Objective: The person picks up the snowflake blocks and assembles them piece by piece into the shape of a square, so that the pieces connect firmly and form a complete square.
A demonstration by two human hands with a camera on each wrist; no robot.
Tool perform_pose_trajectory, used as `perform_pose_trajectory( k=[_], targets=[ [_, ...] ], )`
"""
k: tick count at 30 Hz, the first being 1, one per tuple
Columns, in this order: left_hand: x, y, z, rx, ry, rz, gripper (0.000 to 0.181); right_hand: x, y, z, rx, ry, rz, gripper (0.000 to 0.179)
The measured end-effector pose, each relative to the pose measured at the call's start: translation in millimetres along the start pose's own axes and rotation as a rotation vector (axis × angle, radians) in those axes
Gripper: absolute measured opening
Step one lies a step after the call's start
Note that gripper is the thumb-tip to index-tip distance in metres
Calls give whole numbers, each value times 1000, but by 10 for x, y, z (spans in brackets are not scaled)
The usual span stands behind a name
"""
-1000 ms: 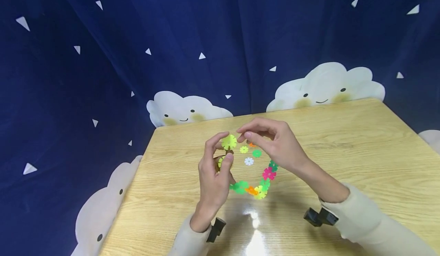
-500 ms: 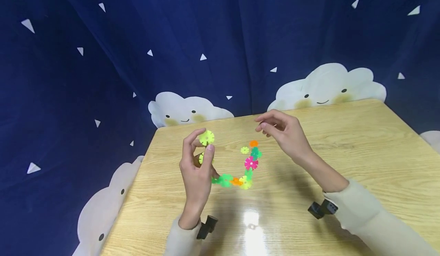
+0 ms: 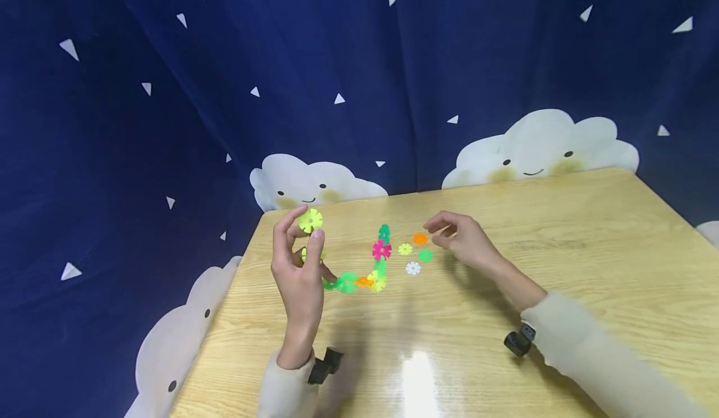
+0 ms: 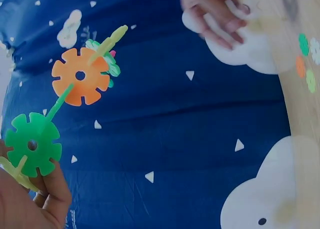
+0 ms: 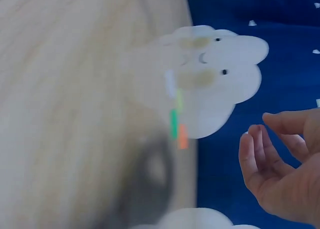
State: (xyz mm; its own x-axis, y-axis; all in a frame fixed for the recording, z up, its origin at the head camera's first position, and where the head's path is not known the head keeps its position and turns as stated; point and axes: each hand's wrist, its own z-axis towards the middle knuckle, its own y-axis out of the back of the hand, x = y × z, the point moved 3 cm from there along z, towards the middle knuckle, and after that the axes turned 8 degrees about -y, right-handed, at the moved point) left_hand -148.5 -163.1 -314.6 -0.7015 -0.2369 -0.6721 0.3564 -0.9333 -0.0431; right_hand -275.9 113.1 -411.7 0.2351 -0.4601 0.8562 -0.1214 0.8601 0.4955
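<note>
My left hand (image 3: 296, 274) holds up a chain of linked, notched plastic discs, a yellow-green disc (image 3: 311, 220) pinched near its thumb and forefinger. From that hand the chain runs right through green and orange pieces to a pink disc (image 3: 382, 250) and a dark green end disc (image 3: 384, 233). The left wrist view shows a green disc (image 4: 49, 139) joined edgewise to an orange disc (image 4: 94, 84). My right hand (image 3: 469, 240) hovers with loosely bent fingers and nothing visible in them. Closest to it lies a loose orange disc (image 3: 420, 239) on the table.
Beside the orange disc lie a loose yellow-green disc (image 3: 405, 249), a green disc (image 3: 425, 255) and a white disc (image 3: 413, 268). The wooden table (image 3: 539, 243) ends at the back against a dark blue curtain (image 3: 314, 62) printed with clouds.
My left hand has drawn leftward, carrying the chain. My right hand has parted from the chain, gone right, then come down near the loose discs.
</note>
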Motion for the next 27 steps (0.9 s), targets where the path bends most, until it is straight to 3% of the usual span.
perform_pose_trajectory(
  k=[9, 16, 21, 27],
  targets=[
    [70, 119, 93, -80, -6, 12, 36, -363, -226, 39, 154, -84, 6, 32],
    [101, 128, 116, -84, 1, 19, 36, -440, -400, 51, 173, 44, -171, 39],
    [96, 127, 125, -79, 2, 12, 37, -443, -460, 65, 164, 73, -264, 40],
    [100, 127, 114, -74, 14, 4, 36, -417, -443, 66, 171, 93, -298, 37]
  ],
)
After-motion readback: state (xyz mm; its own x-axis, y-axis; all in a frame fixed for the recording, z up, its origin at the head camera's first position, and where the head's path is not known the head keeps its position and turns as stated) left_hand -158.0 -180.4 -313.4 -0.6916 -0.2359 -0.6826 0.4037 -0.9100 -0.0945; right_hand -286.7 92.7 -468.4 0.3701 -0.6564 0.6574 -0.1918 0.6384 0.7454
